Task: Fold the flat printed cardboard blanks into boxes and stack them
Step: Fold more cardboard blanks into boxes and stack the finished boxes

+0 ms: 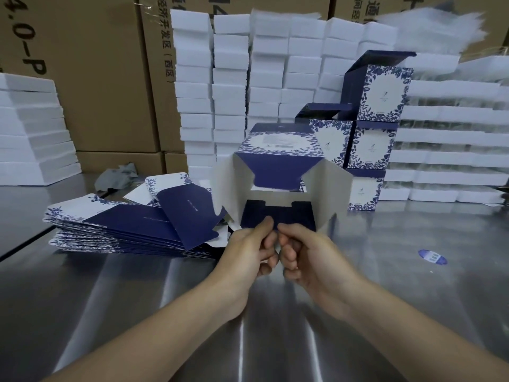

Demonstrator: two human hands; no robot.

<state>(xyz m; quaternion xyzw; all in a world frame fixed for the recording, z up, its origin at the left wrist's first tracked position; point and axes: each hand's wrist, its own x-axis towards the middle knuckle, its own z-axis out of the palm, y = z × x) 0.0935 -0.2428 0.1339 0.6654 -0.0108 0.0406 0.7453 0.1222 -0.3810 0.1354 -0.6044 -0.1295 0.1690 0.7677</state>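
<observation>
Half-folded printed cardboard box (278, 146) at steel desk (132, 299) centre, navy flap pinched by curled left hand (248, 250) and right hand (307, 256), fingertips partly hidden; flat blanks (118, 226) piled left, finished boxes (371, 150) stacked behind, right.

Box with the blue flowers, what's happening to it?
A person is folding a printed cardboard box at the steel table, its open end toward them. The left grip and right grip, both bare hands, pinch its dark blue flap. A pile of flat blanks lies to the left; finished boxes are stacked behind on the right, before white foam blocks.
</observation>
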